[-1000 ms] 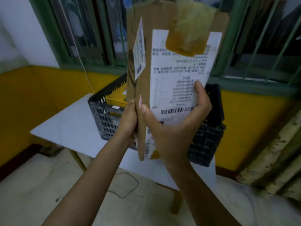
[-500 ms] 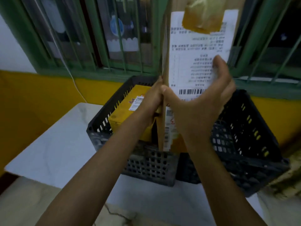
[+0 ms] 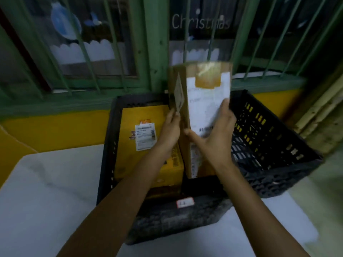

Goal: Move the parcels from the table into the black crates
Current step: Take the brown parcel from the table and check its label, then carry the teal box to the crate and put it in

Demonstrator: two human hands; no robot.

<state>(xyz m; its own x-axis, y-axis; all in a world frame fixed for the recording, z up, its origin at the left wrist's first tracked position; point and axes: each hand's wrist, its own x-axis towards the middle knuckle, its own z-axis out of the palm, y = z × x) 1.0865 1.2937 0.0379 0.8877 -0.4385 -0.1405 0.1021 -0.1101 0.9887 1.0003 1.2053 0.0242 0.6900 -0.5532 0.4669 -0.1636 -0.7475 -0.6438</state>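
Note:
A tall brown cardboard parcel (image 3: 202,84) with a white shipping label stands upright, its lower end down inside the left black crate (image 3: 167,216). My left hand (image 3: 169,132) holds its left side and my right hand (image 3: 215,138) grips its labelled front face, thumb round the near edge. A yellow parcel (image 3: 141,145) with a white label lies flat in the same crate, right beside the brown one. A second black crate (image 3: 274,156) sits to the right, tilted, and no parcel shows in it.
Both crates rest on a white table (image 3: 46,182) against a yellow wall (image 3: 55,128) below a green barred window (image 3: 148,43). A rough pale post (image 3: 319,112) stands at the right.
The brown parcel has come down from in front of my face into the left crate beside the yellow parcel, both hands still on it. My view has tilted downward and closer.

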